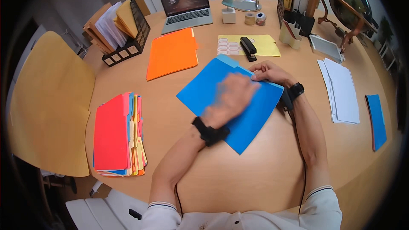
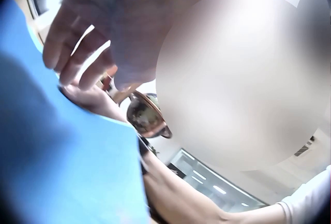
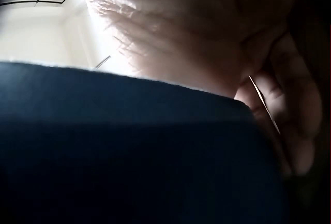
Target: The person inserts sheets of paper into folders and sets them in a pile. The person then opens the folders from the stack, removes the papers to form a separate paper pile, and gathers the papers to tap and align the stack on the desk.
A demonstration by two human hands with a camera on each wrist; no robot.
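The right hand (image 1: 272, 73) pinches the top edge of a blue file folder (image 1: 243, 98) between thumb and curled fingers, while the left hand (image 1: 236, 96) (blurred in the head view) is over the folder's face with its fingers loosely extended and nothing in its grasp. The blue file folder is tilted askew above the middle of the wooden desk (image 1: 238, 183), with the black stapler (image 1: 248, 49) and yellow sheet (image 1: 266, 46) just beyond its top edge, the orange folder (image 1: 172, 54) beyond it to the left, and the pile of coloured folders (image 1: 113, 134) nearer the left edge.
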